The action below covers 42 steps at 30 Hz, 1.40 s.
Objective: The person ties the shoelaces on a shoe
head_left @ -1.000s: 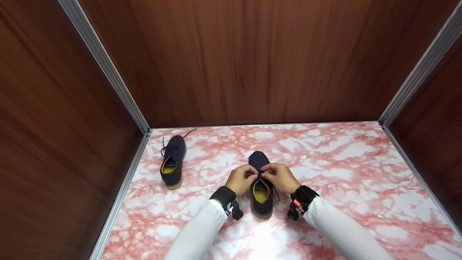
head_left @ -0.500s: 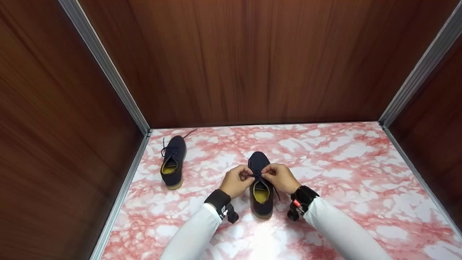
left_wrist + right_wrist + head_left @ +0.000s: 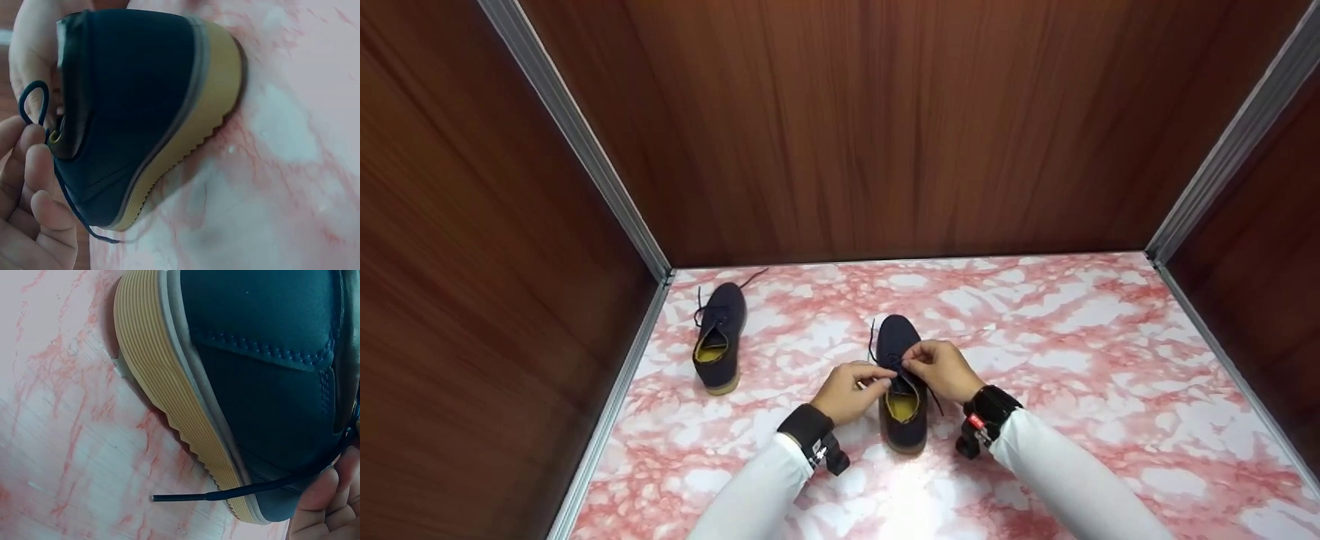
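A dark navy lace-up shoe (image 3: 898, 337) with a yellow inside stands toe away from the person. Over its tongue, the left hand (image 3: 846, 391) pinches the shoelace with thumb and index finger nearly meeting. In the left wrist view, a small loop of shoelace (image 3: 35, 84) rises from the left fingertips. The right hand (image 3: 945, 370) pinches the shoelace from the right side of the laces. A loose lace end (image 3: 185, 497) hangs past the tan sole in the right wrist view. Another loose end (image 3: 872, 337) trails at the shoe's left side.
The matching navy shoe (image 3: 725, 322) stands at the far left, its laces loose. Both are on a pink-and-white marbled surface (image 3: 1035, 330). Brown wood panels (image 3: 885, 135) with grey metal edging (image 3: 585, 142) enclose the back and sides.
The left hand has shifted left and then nearer the shoe opening. A lace end now stands away from the shoe's left side. The right hand has barely moved.
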Each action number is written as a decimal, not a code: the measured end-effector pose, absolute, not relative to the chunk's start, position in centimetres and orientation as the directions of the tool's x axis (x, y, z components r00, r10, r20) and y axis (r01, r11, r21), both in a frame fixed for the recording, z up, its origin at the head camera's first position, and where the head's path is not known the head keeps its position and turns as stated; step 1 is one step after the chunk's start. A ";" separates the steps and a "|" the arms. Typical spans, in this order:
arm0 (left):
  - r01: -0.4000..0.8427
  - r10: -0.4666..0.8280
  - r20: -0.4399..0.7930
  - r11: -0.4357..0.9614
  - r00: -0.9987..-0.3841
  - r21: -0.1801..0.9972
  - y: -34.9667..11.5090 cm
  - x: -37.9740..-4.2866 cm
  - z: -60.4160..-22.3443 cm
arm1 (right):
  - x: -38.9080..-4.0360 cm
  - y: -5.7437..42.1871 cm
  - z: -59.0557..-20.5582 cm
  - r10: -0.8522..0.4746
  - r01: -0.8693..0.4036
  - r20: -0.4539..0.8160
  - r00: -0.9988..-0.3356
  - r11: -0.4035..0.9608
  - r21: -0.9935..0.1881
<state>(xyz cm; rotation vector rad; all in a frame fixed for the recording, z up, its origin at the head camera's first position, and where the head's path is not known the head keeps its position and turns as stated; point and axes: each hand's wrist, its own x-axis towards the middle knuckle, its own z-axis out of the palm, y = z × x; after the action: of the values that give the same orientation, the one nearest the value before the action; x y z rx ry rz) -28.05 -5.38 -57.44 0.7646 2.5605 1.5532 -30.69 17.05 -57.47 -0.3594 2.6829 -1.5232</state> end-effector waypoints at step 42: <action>-0.082 0.254 -0.134 0.204 -0.958 0.975 -2.9 -30.9 -57.4 | -29.9 19.3 -56.8 -0.342 -0.247 0.110 -0.933 0.390 -0.887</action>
<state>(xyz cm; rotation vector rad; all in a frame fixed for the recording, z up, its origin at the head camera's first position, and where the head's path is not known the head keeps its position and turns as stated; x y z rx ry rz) -30.93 -2.92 -57.37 0.1633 2.2165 1.8215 -29.89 19.32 -56.80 -0.5403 2.5425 -1.5986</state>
